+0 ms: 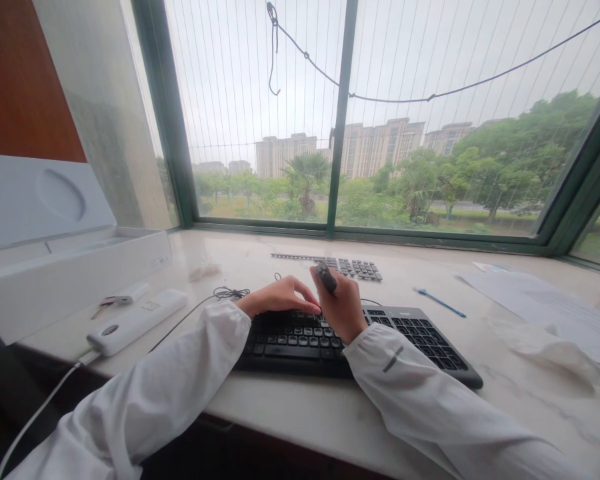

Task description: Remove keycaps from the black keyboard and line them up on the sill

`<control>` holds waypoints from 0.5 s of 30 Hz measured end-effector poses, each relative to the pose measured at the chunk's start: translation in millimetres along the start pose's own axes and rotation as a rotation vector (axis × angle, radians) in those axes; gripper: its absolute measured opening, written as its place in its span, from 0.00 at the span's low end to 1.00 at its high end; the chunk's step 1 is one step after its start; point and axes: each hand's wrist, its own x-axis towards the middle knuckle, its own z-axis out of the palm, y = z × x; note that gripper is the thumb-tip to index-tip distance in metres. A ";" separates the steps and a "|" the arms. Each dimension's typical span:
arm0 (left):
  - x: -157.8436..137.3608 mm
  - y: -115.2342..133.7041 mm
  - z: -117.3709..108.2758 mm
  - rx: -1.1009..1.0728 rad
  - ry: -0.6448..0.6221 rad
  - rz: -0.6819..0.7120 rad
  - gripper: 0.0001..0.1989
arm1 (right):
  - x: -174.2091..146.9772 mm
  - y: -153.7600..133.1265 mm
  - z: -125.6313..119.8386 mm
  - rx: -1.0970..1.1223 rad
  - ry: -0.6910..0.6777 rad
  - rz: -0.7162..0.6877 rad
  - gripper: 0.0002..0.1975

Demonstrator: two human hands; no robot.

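A black keyboard [300, 352] lies in front of me, with many of its key positions bared of keycaps. My right hand [344, 303] is wrapped round a tool with a black handle [326, 279], held upright over the middle of the keyboard; its tip is hidden behind the fingers. Beside it, my left hand [285, 297] rests low over the upper keys, thumb and finger drawn together close to the right hand. What they pinch, if anything, cannot be made out. Behind the keyboard, loose keycaps [360, 269] lie in rows on the white tabletop [300, 400].
An open white box [80, 267] stands at the left, with a white power bank [135, 323] and keys [105, 303] in front. A cable [190, 315] runs left of the keyboard. A blue pen [443, 303], papers [535, 303] and crumpled tissue [555, 350] lie right.
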 end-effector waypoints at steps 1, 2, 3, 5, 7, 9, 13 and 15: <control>-0.3 2.0 -0.4 -0.018 0.020 -0.010 0.18 | 3.1 4.4 -3.9 -0.042 -0.028 -0.011 0.18; -0.4 3.7 -0.7 -0.036 0.045 -0.019 0.18 | 5.9 8.7 -8.1 -0.086 -0.059 -0.022 0.18; -0.4 5.1 -0.9 -0.054 0.070 -0.031 0.19 | 8.2 13.0 -12.4 -0.131 -0.089 -0.034 0.17; -0.2 7.1 -1.0 -0.090 0.117 -0.069 0.20 | 11.7 21.4 -20.5 -0.229 -0.136 -0.064 0.17; 0.3 8.1 -0.8 -0.119 0.170 -0.109 0.22 | 13.9 28.6 -27.0 -0.333 -0.182 -0.110 0.17; 0.7 8.4 -0.8 -0.138 0.219 -0.128 0.22 | 15.2 34.1 -31.0 -0.442 -0.226 -0.146 0.16; 0.5 9.1 -1.4 -0.145 0.287 -0.115 0.20 | 14.9 38.5 -33.0 -0.584 -0.315 -0.150 0.13; 0.0 10.1 -1.7 -0.129 0.303 -0.096 0.19 | 13.6 38.4 -32.6 -0.572 -0.391 -0.145 0.08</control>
